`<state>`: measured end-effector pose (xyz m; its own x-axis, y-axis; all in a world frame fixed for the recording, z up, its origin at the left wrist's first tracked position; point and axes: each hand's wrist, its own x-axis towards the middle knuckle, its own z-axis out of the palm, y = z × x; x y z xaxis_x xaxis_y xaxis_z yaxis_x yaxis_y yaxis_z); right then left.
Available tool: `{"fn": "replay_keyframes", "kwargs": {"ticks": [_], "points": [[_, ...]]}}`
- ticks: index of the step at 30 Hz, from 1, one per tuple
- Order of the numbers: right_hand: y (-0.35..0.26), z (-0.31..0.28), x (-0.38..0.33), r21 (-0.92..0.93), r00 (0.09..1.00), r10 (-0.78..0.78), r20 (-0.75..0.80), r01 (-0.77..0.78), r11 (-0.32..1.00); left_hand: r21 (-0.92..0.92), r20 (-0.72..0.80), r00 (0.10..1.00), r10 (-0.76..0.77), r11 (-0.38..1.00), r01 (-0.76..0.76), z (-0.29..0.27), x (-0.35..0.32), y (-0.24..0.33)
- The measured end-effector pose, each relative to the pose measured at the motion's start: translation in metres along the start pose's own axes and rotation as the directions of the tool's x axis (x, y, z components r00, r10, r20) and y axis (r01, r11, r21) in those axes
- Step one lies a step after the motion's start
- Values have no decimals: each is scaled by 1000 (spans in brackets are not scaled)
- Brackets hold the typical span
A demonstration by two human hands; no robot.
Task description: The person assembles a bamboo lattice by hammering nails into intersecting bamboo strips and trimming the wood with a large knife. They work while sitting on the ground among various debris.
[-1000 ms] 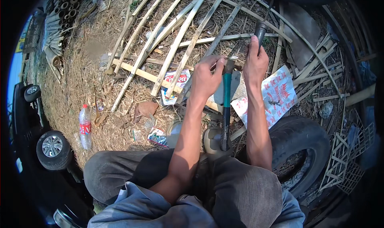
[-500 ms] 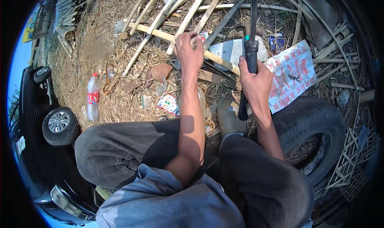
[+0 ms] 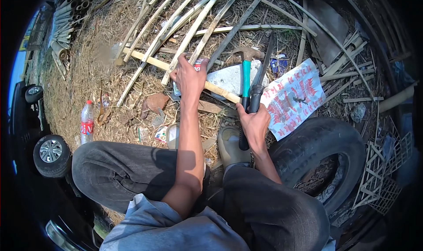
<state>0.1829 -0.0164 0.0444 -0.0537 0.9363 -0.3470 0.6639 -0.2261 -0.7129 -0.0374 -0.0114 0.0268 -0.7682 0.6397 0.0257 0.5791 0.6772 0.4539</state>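
Observation:
My left hand (image 3: 189,77) reaches forward and grips a pale bamboo slat (image 3: 147,60) that lies slantwise on the straw-covered ground. My right hand (image 3: 254,124) is closed on the black handle of a long dark machete (image 3: 263,68), its blade pointing away from me. Right beside that hand stands a hammer (image 3: 246,77) with a teal handle, its head up and its black grip running down past my fingers. Whether the hand also clasps the hammer I cannot tell. Both hands work over a white stone slab (image 3: 227,77).
Long bamboo strips (image 3: 194,24) fan out ahead. A red-and-white printed sheet (image 3: 293,96) lies right of the slab, and an old tyre (image 3: 328,147) sits by my right knee. A plastic bottle (image 3: 87,123) and a parked car's wheel (image 3: 50,150) are at left.
My right hand has come down and closer to me with the machete, now beside the hammer. My left hand stays on the bamboo slat.

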Motion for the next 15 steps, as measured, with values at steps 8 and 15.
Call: {"fn": "replay_keyframes", "kwargs": {"ticks": [8, 15], "points": [[11, 0, 3, 71, 1000, -9, -19, 11, 997, 18, 127, 992, 7, 1000, -10, -18, 18, 6], [9, -14, 10, 144, 999, -10, -43, 16, 989, -141, -17, 902, 432, 892, -430, 11, -79, 10]]}}
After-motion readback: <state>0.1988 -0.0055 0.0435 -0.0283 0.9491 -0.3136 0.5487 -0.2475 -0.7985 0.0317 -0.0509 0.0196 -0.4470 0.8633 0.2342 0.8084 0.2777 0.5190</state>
